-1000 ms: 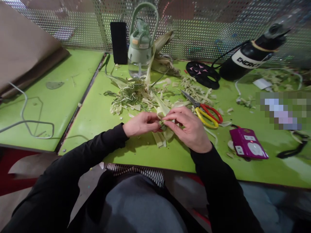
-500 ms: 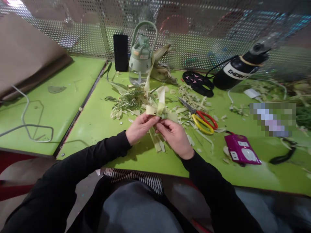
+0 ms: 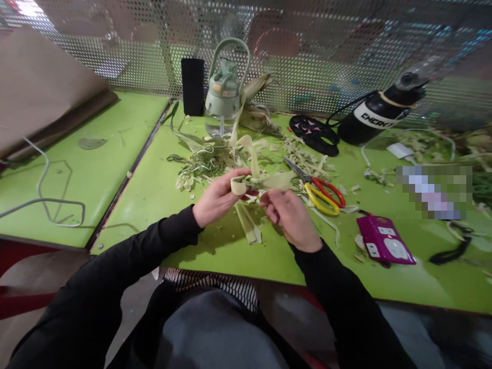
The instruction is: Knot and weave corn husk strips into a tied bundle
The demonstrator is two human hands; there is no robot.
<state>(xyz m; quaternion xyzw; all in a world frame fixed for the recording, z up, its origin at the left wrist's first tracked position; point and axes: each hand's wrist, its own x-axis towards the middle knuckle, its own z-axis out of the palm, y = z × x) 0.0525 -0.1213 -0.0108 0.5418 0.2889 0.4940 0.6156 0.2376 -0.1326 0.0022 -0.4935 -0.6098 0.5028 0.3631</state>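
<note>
Some fingertips hide from me: the left hand (image 3: 216, 200) holds the husk strip (image 3: 271, 181); whether the right hand (image 3: 294, 216) grips, I can't tell. The strip's length points toward the scissors (image 3: 309, 180).

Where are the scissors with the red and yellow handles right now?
In the head view, the scissors lie on the green table, beyond and right of the right hand, beside the pale shavings, with the purple socket box nearer and further right.

Pale-green husk strips (image 3: 254, 161), lime-green table (image 3: 142, 205)
</note>
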